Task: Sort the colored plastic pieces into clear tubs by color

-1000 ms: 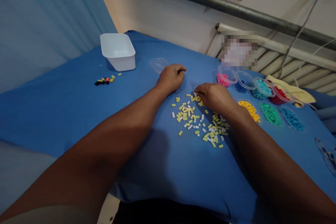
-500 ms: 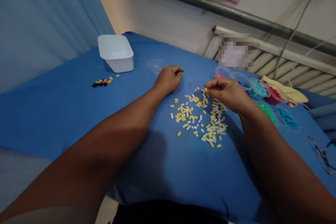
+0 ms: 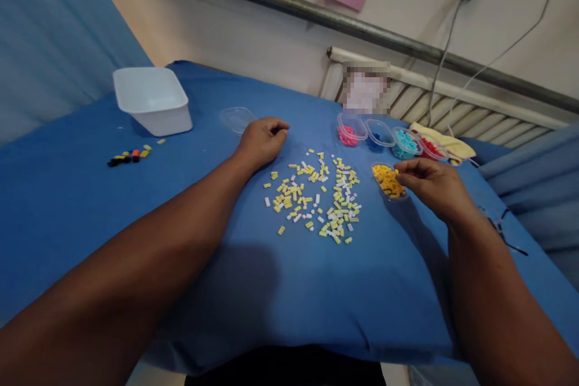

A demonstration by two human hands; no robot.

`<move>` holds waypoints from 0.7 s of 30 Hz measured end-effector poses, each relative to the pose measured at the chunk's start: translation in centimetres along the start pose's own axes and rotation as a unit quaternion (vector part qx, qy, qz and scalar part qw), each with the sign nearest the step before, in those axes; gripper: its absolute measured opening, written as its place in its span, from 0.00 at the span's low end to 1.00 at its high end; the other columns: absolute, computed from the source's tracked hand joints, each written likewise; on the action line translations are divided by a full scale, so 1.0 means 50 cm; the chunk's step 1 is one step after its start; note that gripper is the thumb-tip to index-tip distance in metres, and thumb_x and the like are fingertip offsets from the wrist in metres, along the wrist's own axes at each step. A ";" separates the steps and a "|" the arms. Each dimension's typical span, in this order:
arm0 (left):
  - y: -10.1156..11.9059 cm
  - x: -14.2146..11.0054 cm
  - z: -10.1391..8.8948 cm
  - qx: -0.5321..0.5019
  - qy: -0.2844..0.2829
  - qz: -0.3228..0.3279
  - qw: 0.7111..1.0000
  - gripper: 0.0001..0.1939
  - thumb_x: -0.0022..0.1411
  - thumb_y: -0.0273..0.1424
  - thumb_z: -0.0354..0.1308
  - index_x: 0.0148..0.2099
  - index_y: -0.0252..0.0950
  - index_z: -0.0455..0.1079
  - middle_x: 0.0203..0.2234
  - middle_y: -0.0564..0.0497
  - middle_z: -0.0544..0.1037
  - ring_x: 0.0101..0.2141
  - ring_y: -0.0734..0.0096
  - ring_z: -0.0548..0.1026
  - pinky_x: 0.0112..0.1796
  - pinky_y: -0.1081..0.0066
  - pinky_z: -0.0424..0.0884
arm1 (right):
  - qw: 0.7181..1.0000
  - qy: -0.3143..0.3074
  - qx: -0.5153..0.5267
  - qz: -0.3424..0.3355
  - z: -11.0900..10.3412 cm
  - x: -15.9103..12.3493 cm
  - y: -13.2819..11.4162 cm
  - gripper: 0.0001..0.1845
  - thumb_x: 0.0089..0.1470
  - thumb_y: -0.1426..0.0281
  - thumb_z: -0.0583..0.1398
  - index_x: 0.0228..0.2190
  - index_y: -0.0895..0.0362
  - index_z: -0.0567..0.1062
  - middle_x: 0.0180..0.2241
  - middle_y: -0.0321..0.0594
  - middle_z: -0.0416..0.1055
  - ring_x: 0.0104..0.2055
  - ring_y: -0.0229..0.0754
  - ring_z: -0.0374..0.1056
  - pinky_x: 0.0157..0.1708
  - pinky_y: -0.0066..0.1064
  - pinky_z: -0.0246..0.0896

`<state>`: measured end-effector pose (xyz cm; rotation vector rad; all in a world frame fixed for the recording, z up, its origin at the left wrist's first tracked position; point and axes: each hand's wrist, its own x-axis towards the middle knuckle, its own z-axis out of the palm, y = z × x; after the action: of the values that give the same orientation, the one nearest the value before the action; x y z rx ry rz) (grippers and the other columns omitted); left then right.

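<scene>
My right hand (image 3: 432, 184) pinches a small yellow building brick (image 3: 397, 172) between thumb and fingertips. It hovers at the right rim of a clear tub of yellow-orange bricks (image 3: 388, 182). My left hand (image 3: 263, 142) rests on the blue cloth with its fingers curled in and nothing visible in them. Just behind it lies a clear plastic lid or shallow tub (image 3: 236, 119), partly covered by the hand. Between my hands is a loose spread of pale yellow and white bricks (image 3: 289, 196), denser in a strip on the right (image 3: 344, 205).
Clear tubs of pink (image 3: 347, 136), dark blue (image 3: 375, 142), turquoise (image 3: 406, 143) and red bricks (image 3: 432, 148) line the back right, by a yellow cloth (image 3: 446, 140). Far left are a white bin (image 3: 154, 99) and several black, orange and yellow pieces (image 3: 131, 157). Glasses (image 3: 500, 226) lie right.
My right hand has moved from the brick spread rightward to the yellow-orange tub, holding the yellow brick. The view has turned right; my left hand stays in place on the cloth.
</scene>
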<state>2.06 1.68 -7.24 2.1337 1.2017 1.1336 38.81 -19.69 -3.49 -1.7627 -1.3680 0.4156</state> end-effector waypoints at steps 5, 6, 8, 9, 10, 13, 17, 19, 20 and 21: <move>0.043 -0.018 0.018 -0.086 -0.147 0.123 0.978 0.11 0.65 0.36 0.63 0.43 0.37 0.84 0.45 0.46 0.86 0.46 0.61 0.83 0.55 0.60 0.77 | 0.997 -0.003 -0.078 -0.009 -0.023 0.008 0.050 0.15 0.50 0.61 0.69 0.39 0.54 0.87 0.34 0.44 0.85 0.33 0.48 0.79 0.35 0.38 0.77; 0.049 -0.022 0.022 -0.098 -0.180 0.147 0.968 0.10 0.65 0.36 0.64 0.42 0.37 0.84 0.44 0.46 0.85 0.46 0.61 0.83 0.54 0.60 0.77 | 0.996 -0.005 -0.089 -0.009 -0.024 0.010 0.055 0.14 0.51 0.61 0.68 0.39 0.54 0.87 0.35 0.44 0.85 0.34 0.48 0.80 0.35 0.38 0.77; 0.057 -0.028 0.029 -0.111 -0.227 0.172 0.952 0.08 0.64 0.34 0.64 0.41 0.38 0.84 0.44 0.46 0.85 0.46 0.62 0.83 0.55 0.60 0.77 | 0.993 -0.010 -0.116 -0.017 -0.026 0.010 0.060 0.14 0.53 0.61 0.67 0.39 0.54 0.87 0.34 0.44 0.85 0.34 0.49 0.80 0.36 0.39 0.77; 0.058 -0.031 0.031 -0.113 -0.241 0.177 0.948 0.08 0.63 0.33 0.64 0.41 0.38 0.84 0.45 0.46 0.85 0.47 0.63 0.83 0.56 0.59 0.77 | 0.991 -0.011 -0.131 -0.023 -0.026 0.010 0.061 0.14 0.53 0.61 0.67 0.39 0.54 0.87 0.34 0.44 0.85 0.33 0.49 0.79 0.35 0.39 0.76; 0.058 -0.033 0.031 -0.112 -0.252 0.178 0.945 0.08 0.63 0.32 0.64 0.42 0.39 0.84 0.46 0.46 0.85 0.48 0.64 0.83 0.57 0.59 0.77 | 0.989 -0.009 -0.144 -0.029 -0.026 0.009 0.062 0.15 0.54 0.60 0.67 0.40 0.54 0.87 0.33 0.44 0.85 0.32 0.48 0.78 0.35 0.39 0.75; 0.055 -0.036 0.026 -0.104 -0.269 0.181 0.940 0.09 0.64 0.30 0.64 0.43 0.39 0.85 0.48 0.46 0.85 0.50 0.65 0.83 0.59 0.60 0.76 | 0.985 -0.004 -0.165 -0.039 -0.023 0.005 0.062 0.18 0.55 0.58 0.67 0.42 0.54 0.88 0.33 0.43 0.84 0.30 0.48 0.77 0.33 0.38 0.73; 0.055 -0.039 0.018 -0.068 -0.295 0.218 0.928 0.11 0.63 0.27 0.65 0.47 0.38 0.85 0.51 0.45 0.84 0.53 0.62 0.82 0.60 0.59 0.75 | 0.985 0.011 -0.164 -0.046 -0.015 -0.002 0.057 0.19 0.58 0.56 0.66 0.43 0.55 0.88 0.33 0.44 0.85 0.31 0.48 0.77 0.33 0.38 0.73; 0.054 -0.040 0.019 -0.056 -0.298 0.240 0.922 0.13 0.62 0.25 0.64 0.48 0.38 0.85 0.52 0.45 0.84 0.53 0.61 0.82 0.60 0.59 0.75 | 0.985 0.033 -0.163 -0.054 -0.010 -0.006 0.055 0.19 0.60 0.55 0.65 0.43 0.55 0.88 0.33 0.43 0.84 0.32 0.48 0.78 0.33 0.37 0.73; 0.053 -0.040 0.020 -0.053 -0.296 0.248 0.921 0.14 0.62 0.24 0.64 0.48 0.38 0.85 0.51 0.45 0.85 0.53 0.62 0.82 0.60 0.59 0.75 | 0.984 0.045 -0.162 -0.058 -0.007 -0.008 0.055 0.19 0.60 0.55 0.65 0.43 0.54 0.88 0.33 0.43 0.84 0.32 0.48 0.78 0.33 0.37 0.73; 0.052 -0.040 0.021 -0.052 -0.294 0.255 0.920 0.14 0.62 0.24 0.64 0.48 0.38 0.85 0.51 0.45 0.85 0.53 0.62 0.82 0.60 0.59 0.75 | 0.984 0.054 -0.161 -0.062 -0.004 -0.010 0.055 0.19 0.61 0.55 0.65 0.43 0.54 0.88 0.33 0.43 0.84 0.32 0.47 0.78 0.33 0.37 0.72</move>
<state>3.64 -1.36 -6.90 2.5102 0.3171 0.6171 40.51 -20.35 -5.59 -1.9120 -1.5225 0.0288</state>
